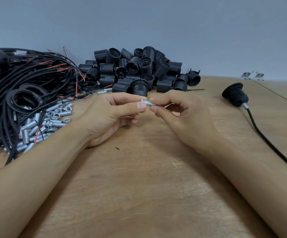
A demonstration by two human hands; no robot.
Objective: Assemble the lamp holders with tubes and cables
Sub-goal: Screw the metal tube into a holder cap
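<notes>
At the left edge of the frame a tangled bundle of black cables lies on the wooden table, partly over a scatter of silver metal tubes and nuts. A heap of black threaded plastic lamp holders sits upper centre, against the wall. One assembled black lamp holder with its cable lies at the right. Both hands meet at centre, in front of the heap.

no readable text, labels or numbers

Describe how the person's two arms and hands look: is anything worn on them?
Both forearms are bare, with no sleeves in view. The left hand and the right hand wear no gloves; no rings, watch or bracelets are visible. The fingernails are short and unpainted.
</notes>
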